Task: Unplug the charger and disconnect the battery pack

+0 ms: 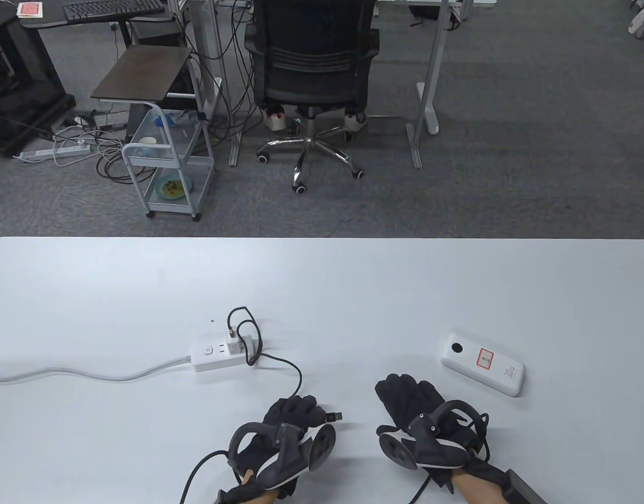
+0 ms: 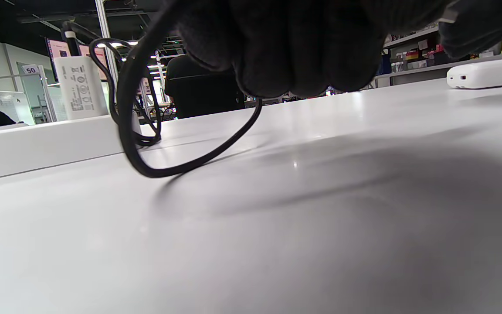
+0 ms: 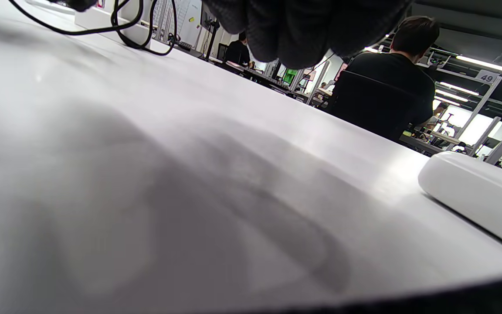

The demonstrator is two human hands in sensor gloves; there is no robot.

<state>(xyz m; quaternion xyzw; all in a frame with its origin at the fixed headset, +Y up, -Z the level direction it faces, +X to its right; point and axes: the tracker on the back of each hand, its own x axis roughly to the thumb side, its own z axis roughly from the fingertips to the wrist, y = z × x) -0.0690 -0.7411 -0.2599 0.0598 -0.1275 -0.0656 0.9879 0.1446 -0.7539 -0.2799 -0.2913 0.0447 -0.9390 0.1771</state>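
Observation:
A white power strip (image 1: 217, 356) lies on the white table (image 1: 91, 294) with a white charger (image 1: 233, 344) plugged into it. A black cable (image 1: 280, 362) loops from the charger to my left hand (image 1: 300, 410), which grips it close to its free USB plug (image 1: 334, 417). The plug sticks out to the right of the fingers, joined to nothing. The white battery pack (image 1: 482, 364) lies apart at the right with no cable in it. My right hand (image 1: 403, 392) rests flat and empty on the table, left of the pack. The left wrist view shows the charger (image 2: 81, 87) and cable (image 2: 146, 170).
The power strip's grey cord (image 1: 80, 374) runs off the table's left edge. Beyond the far edge stand an office chair (image 1: 311, 63) and a wire cart (image 1: 167, 163) on the floor. The battery pack (image 3: 473, 192) lies close in the right wrist view.

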